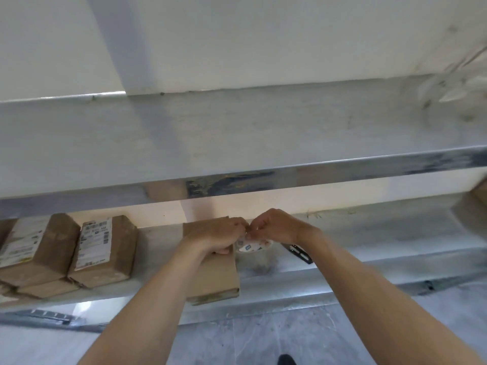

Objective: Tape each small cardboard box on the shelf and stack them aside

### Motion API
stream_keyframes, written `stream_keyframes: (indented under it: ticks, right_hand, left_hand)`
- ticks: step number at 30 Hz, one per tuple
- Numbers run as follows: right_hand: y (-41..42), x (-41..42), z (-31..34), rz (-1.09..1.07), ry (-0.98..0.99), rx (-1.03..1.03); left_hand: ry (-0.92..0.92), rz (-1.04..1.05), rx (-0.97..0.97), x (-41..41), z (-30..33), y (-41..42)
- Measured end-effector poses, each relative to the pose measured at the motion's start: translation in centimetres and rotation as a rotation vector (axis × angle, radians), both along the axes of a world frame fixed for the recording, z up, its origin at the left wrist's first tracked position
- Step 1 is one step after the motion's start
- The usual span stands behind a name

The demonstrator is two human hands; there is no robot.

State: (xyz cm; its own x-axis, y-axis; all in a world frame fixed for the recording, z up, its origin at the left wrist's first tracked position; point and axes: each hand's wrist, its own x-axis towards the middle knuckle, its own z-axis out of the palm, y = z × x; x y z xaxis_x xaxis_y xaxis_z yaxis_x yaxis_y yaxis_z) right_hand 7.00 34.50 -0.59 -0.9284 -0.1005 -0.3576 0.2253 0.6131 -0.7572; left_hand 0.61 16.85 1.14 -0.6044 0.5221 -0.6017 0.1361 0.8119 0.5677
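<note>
A plain small cardboard box (218,275) lies on the lower metal shelf (342,256), near its front edge. My left hand (216,234) is above the box's far end, fingers curled, and meets my right hand (271,223) over a clear tape roll (253,245) with a printed core. Both hands pinch at the roll's upper edge, where the tape end seems to be. Two taped boxes with white labels (105,248) (39,248) stand at the left of the same shelf. More flat boxes (39,289) lie under them.
An upper metal shelf (237,143) juts out above the hands. A black bracket (299,252) lies on the lower shelf just right of my right wrist. A brown box corner (481,191) shows at the far right. Grey floor lies below.
</note>
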Motion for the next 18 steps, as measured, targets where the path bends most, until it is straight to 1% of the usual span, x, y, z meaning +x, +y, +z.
stream_keyframes:
  ticks: [1, 3, 5, 8, 10, 14, 18]
  right_hand:
    - [0.1, 0.1, 0.0, -0.001, -0.016, 0.013]
    - [0.4, 0.2, 0.2, 0.026, -0.021, 0.112]
    - [0.6, 0.2, 0.4, 0.053, -0.013, 0.196]
    - [0.6, 0.4, 0.5, 0.06, -0.01, 0.221]
    - [0.4, 0.4, 1.0, 0.072, -0.015, 0.246]
    - [1.1, 0.8, 2.2, 0.08, -0.031, 0.25]
    - [1.6, 1.0, 2.7, 0.073, -0.003, 0.217]
  left_hand:
    - [-0.029, 0.002, -0.009, -0.1, -0.1, 0.2]
    - [-0.048, 0.01, -0.018, -0.2, 0.0, 0.4]
    - [-0.015, -0.002, -0.032, -0.1, 0.0, 0.4]
    - [0.039, -0.072, -0.05, -0.4, -0.5, 0.3]
    - [-0.012, -0.057, -0.03, -0.4, -0.5, 0.4]
    - [-0.212, 0.137, 0.035, 0.3, 0.2, 1.1]
    - [-0.26, 0.148, -0.02, 0.3, 0.1, 1.7]
